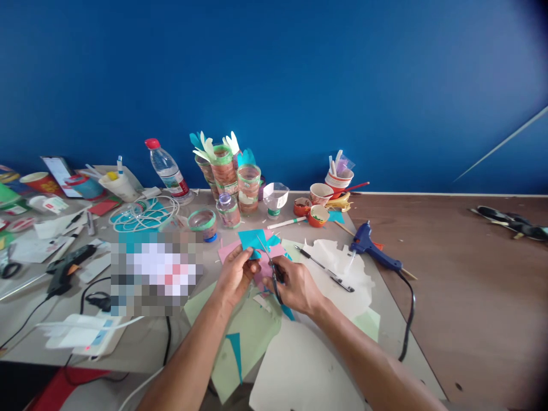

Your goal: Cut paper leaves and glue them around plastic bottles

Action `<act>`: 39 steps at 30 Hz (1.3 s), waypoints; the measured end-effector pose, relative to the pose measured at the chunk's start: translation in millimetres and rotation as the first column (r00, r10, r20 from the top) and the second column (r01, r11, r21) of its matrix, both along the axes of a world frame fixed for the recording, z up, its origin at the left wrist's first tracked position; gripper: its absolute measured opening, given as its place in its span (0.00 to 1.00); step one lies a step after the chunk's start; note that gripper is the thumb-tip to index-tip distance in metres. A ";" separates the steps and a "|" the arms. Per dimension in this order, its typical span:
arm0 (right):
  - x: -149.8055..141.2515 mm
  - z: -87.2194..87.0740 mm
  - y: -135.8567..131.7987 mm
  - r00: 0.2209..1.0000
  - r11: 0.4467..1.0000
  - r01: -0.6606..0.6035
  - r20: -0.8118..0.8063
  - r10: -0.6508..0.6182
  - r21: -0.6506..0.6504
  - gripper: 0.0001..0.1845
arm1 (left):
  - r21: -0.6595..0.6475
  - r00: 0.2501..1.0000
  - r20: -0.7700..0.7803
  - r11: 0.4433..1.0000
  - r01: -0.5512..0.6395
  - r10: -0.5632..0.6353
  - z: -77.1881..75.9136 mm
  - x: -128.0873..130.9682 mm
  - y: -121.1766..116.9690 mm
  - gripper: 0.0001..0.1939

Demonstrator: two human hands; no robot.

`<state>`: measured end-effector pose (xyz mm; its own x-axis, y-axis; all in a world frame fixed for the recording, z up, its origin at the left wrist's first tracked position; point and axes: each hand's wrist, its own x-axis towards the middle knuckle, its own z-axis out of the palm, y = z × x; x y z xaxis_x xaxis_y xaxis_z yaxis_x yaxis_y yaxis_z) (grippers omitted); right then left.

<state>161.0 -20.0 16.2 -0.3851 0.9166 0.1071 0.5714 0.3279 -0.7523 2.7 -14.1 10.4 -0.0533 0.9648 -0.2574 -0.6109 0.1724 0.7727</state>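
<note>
Between the fingers of my left hand (pixel 237 271) is a piece of blue paper (pixel 250 241), held up over the table. My right hand (pixel 296 282) is closed on a pair of scissors (pixel 266 252), whose blades point up and lie at the paper's right edge. Part of the handles is hidden by my fingers. Under both hands are pink paper (pixel 278 250) and blue scraps. A pale green sheet (pixel 231 319) lies below my wrists, with a thin blue offcut (pixel 234 348) on it.
Decorated cups (pixel 249 188) with paper petals and a water bottle (pixel 166 168) stand along the blue wall. At right lie a blue glue gun (pixel 374 248) and a pen (pixel 317 260). Left are a black glue gun (pixel 68 271), a white cable (pixel 145 214) and a power strip (pixel 100 337).
</note>
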 end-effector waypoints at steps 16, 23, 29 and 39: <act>-1.1 -0.3 -0.2 0.999 1.000 0.006 0.037 -0.006 -0.007 0.13 | 0.018 1.000 -0.022 1.000 0.016 -0.016 -3.3 -1.2 0.8 0.10; -1.4 2.9 -0.7 0.999 1.000 0.025 0.038 -0.024 -0.010 0.14 | 0.018 0.999 -0.030 1.000 0.025 -0.024 -1.7 -0.5 0.2 0.10; -1.4 2.1 0.9 0.998 0.999 0.046 0.053 -0.045 -0.005 0.13 | 0.007 0.997 -0.069 0.999 0.032 -0.031 -3.5 -0.4 1.2 0.11; -0.2 -0.3 1.8 0.997 0.997 0.071 0.033 -0.070 -0.031 0.11 | 0.013 0.996 -0.083 0.999 0.037 -0.035 -2.8 0.7 0.3 0.11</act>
<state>160.8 -18.2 15.9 -0.3223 0.9443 0.0656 0.6162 0.2619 -0.7428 3.4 -13.8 7.6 -0.0388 0.9701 -0.2395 -0.5385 0.1816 0.8228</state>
